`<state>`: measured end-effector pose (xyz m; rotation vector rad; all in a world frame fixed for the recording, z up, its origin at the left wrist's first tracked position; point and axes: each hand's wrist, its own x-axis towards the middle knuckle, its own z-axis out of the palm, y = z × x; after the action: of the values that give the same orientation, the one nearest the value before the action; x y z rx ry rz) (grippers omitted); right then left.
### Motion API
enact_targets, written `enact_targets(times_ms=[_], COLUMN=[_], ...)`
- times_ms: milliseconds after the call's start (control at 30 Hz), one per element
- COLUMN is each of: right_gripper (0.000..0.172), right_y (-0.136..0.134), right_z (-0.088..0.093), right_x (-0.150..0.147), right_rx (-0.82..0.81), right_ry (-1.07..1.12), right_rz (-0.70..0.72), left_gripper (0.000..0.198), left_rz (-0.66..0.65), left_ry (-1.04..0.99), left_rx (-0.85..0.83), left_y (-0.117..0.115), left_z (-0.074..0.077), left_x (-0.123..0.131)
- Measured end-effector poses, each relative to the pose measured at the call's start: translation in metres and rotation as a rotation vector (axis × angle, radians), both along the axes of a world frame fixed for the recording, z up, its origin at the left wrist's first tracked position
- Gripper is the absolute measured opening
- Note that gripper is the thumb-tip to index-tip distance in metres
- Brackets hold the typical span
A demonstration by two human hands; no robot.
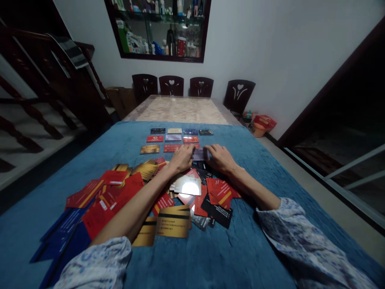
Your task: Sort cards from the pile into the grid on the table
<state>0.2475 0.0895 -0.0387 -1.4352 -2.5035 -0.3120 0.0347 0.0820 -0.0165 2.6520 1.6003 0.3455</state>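
A silver-purple card [199, 155] lies between my two hands, just in front of the neat rows. Curled fingers of my left hand [182, 157] grip its left edge, partly covering a red card [171, 148]. On its right edge, my right hand [221, 158] has its fingers bent in a pinch, slightly blurred. Below the hands spreads a loose pile of cards: a shiny pale card [186, 185], gold cards [173, 222], red cards [219, 192] and black cards [224, 215]. Beneath my left forearm are more red cards [114, 208] and blue cards [64, 228].
Beyond the hands, cards stand in rows, including a dark card [158, 131], a red card [155, 139] and a gold card [150, 149]. A blue cloth [246, 241] covers the near part of the marble-patterned table [183, 108]. Dark chairs [171, 86] line the far end.
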Motion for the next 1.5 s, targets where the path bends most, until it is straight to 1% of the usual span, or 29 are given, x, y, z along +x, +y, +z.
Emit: enact_targets(times_ms=[100,200,333,600,833,1000,1167,1333,1433,1500], right_gripper=[0.051,0.051,0.053,0.053,0.051,0.053,0.051,0.050,0.050,0.054], right_y=[0.002,0.004,0.007,0.010,0.020,0.026,0.032,0.040,0.047,0.052], right_z=[-0.003,-0.006,-0.005,0.007,0.021,0.031,0.038,0.041,0.040,0.040], right_x=[0.003,0.005,0.006,0.003,-0.004,-0.016,-0.031,-0.044,-0.052,-0.057], right_rx=[0.057,0.111,0.131,0.071,0.059,0.013,-0.036,-0.059,-0.079,-0.091], right_ry=[-0.004,-0.018,-0.045,-0.089,-0.147,-0.187,-0.200,-0.175,-0.158,-0.156], right_rz=[0.023,0.043,0.058,0.091,0.114,0.095,0.084,0.096,0.095,0.094], left_gripper=[0.043,0.042,0.042,0.039,0.033,0.029,0.027,0.033,0.031,0.030], left_rz=[0.013,0.022,0.029,0.031,0.025,0.019,0.024,0.052,0.054,0.053], left_ry=[0.046,0.070,0.077,0.110,0.167,0.213,0.228,0.223,0.209,0.195], left_rx=[0.005,0.013,0.003,-0.021,-0.013,0.009,0.038,0.047,0.051,0.049], left_y=[-0.002,-0.003,-0.005,-0.005,0.001,0.010,0.021,0.031,0.037,0.041], left_z=[0.002,0.005,0.010,0.025,0.034,0.033,0.030,0.028,0.026,0.025], left_x=[0.000,0.000,0.000,-0.003,-0.009,-0.020,-0.032,-0.044,-0.053,-0.058])
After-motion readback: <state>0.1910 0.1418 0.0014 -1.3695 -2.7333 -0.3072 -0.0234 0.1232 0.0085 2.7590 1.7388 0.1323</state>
